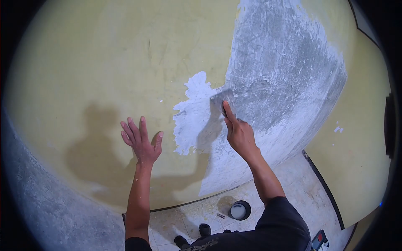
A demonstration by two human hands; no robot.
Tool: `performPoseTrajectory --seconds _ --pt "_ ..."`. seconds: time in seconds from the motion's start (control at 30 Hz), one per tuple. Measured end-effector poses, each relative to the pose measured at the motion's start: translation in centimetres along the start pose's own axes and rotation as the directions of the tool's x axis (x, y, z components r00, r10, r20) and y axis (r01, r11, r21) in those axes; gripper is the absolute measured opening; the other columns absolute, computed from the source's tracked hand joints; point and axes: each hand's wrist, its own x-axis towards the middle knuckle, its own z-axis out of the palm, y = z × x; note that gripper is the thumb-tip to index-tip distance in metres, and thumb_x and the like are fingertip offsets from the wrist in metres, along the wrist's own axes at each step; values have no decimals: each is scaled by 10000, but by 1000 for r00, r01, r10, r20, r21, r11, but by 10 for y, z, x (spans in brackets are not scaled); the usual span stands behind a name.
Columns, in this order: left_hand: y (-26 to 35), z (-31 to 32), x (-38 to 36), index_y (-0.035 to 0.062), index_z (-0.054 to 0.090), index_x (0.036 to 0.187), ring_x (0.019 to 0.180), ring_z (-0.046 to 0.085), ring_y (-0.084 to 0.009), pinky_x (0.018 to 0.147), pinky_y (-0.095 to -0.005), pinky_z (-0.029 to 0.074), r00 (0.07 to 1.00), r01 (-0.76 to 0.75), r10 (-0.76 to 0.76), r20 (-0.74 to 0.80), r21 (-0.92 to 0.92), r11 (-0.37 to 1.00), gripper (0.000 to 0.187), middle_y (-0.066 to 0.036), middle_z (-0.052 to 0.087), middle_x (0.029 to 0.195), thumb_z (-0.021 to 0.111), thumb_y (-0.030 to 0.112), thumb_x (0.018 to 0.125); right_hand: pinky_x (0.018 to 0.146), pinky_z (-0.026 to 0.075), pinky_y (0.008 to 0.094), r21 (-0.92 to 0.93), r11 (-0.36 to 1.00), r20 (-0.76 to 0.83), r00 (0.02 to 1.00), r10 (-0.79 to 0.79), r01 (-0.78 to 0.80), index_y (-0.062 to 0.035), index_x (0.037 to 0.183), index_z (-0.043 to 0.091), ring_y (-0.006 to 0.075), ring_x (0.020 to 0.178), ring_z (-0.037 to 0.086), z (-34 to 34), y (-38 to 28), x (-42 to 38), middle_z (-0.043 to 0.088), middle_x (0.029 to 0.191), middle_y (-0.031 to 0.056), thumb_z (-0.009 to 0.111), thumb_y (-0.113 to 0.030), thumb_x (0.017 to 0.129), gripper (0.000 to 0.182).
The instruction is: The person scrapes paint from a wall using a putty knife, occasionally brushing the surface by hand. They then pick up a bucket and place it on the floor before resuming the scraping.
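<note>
My right hand [241, 133] grips a flat metal scraper [218, 98], its index finger stretched along the blade. The blade lies against the wall where a jagged white patch [188, 115] meets a large scraped grey area [280, 71]. To the left, my left hand [143, 144] rests with spread fingers on the yellow painted wall [104, 54] and holds nothing. The scraper's handle is hidden in my right hand.
On the tiled floor below stands a dark round bucket [239, 210] with pale contents, near my shoes [204, 230]. A dark box with a red part [319, 239] sits at the lower right. Another yellow wall [356, 125] stands at the right.
</note>
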Motion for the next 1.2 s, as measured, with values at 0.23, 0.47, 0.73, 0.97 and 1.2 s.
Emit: performPoseTrajectory --seconds 0.23,0.47,0.73,0.97,1.2 --pt "-12 26 -7 92 296 1525 1452 183 -465 1138 -613 103 972 -160 198 -123 261 952 715 -212 205 1592 420 518 964 509 441 533 44 999 37 999 16 -18 -195 1546 236 450 541 580 11 -5 -1 576 585 226 517 -166 981 632" --pt "-13 25 -8 101 339 1510 1447 212 -458 1142 -607 107 968 -173 207 -139 223 959 685 -206 240 1584 423 499 960 513 426 527 73 997 -6 999 34 -33 -166 1518 318 457 537 566 4 -25 5 568 579 242 525 -146 979 578" --pt "-15 27 -10 115 370 1499 1456 203 -444 1150 -597 82 971 -173 201 -131 195 965 666 -197 262 1579 438 485 949 543 425 520 75 997 -78 997 19 -13 -152 1513 323 471 593 577 7 -34 10 605 673 267 531 -116 976 577" --pt "-16 25 -11 154 365 1509 1464 198 -421 1153 -586 64 968 -197 221 -123 179 964 654 -186 251 1587 446 472 943 571 425 517 56 993 -34 994 102 -100 -132 1486 377 498 689 575 3 -43 9 614 770 300 529 -113 977 532" --pt "-12 16 1 150 365 1509 1463 207 -412 1153 -579 87 967 -242 253 -39 183 953 660 -191 258 1582 468 451 931 629 435 539 119 987 -43 993 112 -107 -153 1483 387 501 737 582 2 -44 12 622 800 302 520 -127 980 522"
